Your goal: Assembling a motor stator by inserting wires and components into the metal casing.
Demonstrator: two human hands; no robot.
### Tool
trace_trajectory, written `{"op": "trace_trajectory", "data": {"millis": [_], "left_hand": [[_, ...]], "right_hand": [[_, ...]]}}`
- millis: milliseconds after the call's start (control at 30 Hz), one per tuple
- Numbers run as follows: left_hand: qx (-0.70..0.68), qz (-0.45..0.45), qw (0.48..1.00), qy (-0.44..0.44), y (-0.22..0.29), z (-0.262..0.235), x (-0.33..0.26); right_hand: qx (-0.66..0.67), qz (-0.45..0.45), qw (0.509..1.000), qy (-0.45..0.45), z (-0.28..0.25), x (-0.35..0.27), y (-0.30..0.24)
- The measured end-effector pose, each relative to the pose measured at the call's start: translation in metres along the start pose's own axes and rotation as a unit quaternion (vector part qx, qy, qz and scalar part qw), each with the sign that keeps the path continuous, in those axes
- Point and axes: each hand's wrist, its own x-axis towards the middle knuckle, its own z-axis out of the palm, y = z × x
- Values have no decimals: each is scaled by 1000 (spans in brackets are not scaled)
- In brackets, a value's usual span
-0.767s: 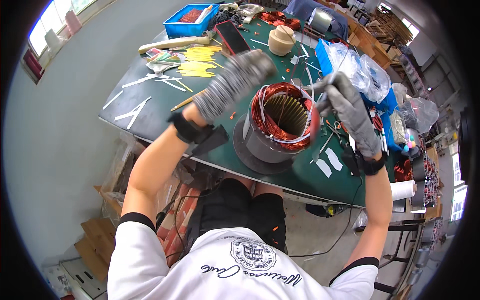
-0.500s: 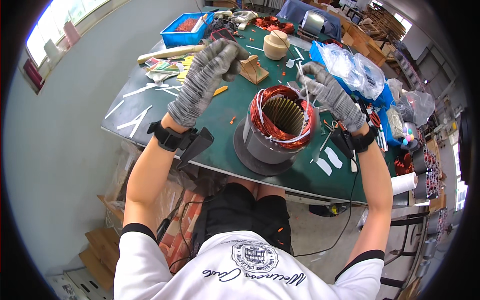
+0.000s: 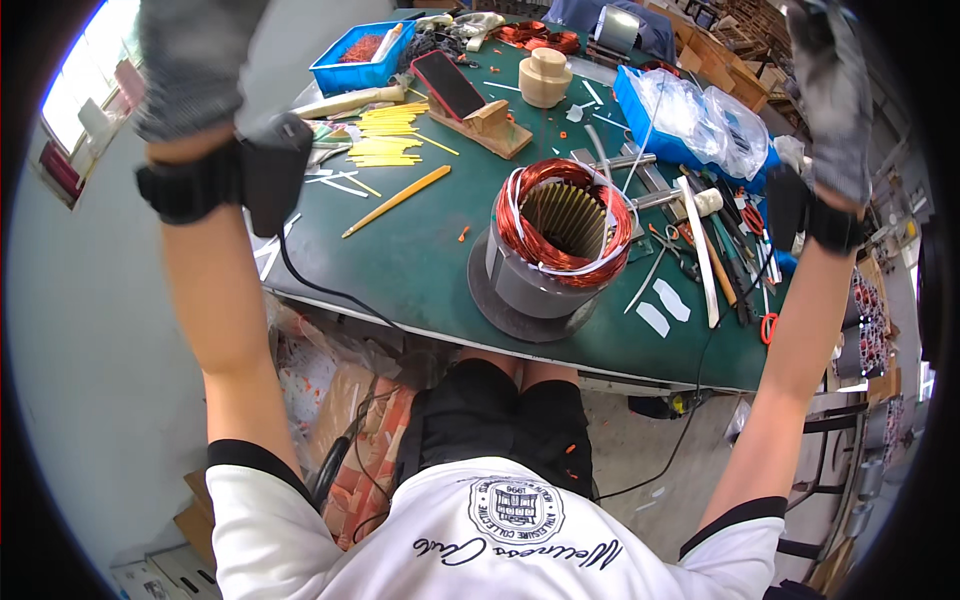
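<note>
A motor stator stands upright on a dark round base near the table's front edge. Its copper winding forms a ring at the top, with white cord lying around it. A pale strip rises from the ring's far side, and a thin line runs up from the right side. Both hands wear grey gloves and are raised wide apart, away from the stator. My left hand, smeared by motion, is cut off at the upper left. High at the right is my right hand; its fingers are blurred near the rim.
On the green table lie a phone on a wooden stand, yellow strips, and a pointed wooden stick. A mallet, scissors and other tools lie to the right. Blue bins stand at the back left and right.
Both hands have moved up and outward, the left to the upper left and the right to the upper right. The phone, yellow strips and tools are now uncovered.
</note>
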Motion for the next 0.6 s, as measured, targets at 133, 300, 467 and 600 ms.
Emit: {"op": "trace_trajectory", "data": {"millis": [133,300,467,600], "left_hand": [[182,-287,940,2,-96,-33,-129],[83,-362,927,-45,-90,69,-163],[48,-305,947,-85,-113,82,-131],[91,-396,906,-118,-100,91,-70]], "right_hand": [[-193,128,964,-134,20,-62,3],[-235,393,865,-206,45,-109,63],[-180,373,882,-223,57,-100,98],[-153,317,926,-134,64,-68,88]]}}
